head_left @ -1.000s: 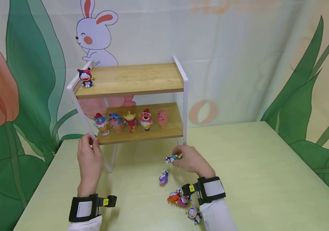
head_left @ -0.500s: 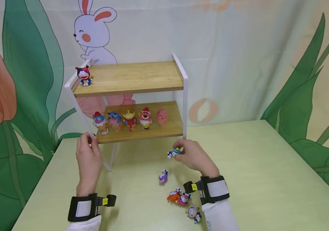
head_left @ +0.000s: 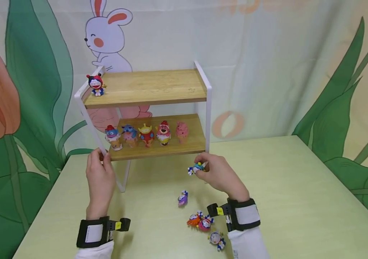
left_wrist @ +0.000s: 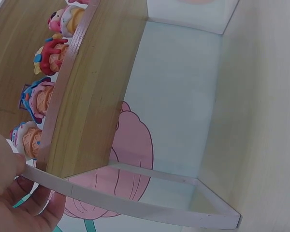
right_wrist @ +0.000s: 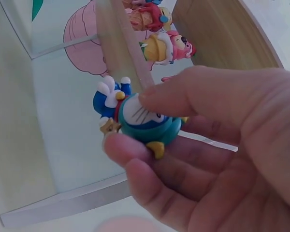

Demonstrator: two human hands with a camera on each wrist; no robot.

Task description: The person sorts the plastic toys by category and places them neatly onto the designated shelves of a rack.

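Note:
My right hand (head_left: 221, 176) pinches a small cat figurine (right_wrist: 150, 123) with a teal hood and blue body between thumb and fingers. The figurine lies sideways in the grip, above the table and just below the front right of a two-tier shelf (head_left: 153, 86). With thumb and fingers, my left hand (head_left: 100, 181) grips the white metal post (left_wrist: 101, 198) at the shelf's left side, level with the lower board. A purple figurine (head_left: 182, 198) lies on the table below the right hand. Nearer to me lie an orange figurine (head_left: 193, 219), a pink figurine (head_left: 205, 224) and a pale-faced figurine (head_left: 215, 238).
On the top board's left end sits a figurine (head_left: 96, 85) with a red-and-black hood. Several ice-cream-cone figurines (head_left: 146, 135) stand in a row on the lower board (head_left: 193, 147). Behind the pale green table (head_left: 284, 187) hangs a printed cloth (head_left: 268, 72).
My right hand has risen slightly and shifted right, carrying the teal-hooded figurine, which tilts differently. The left hand keeps its grip on the post.

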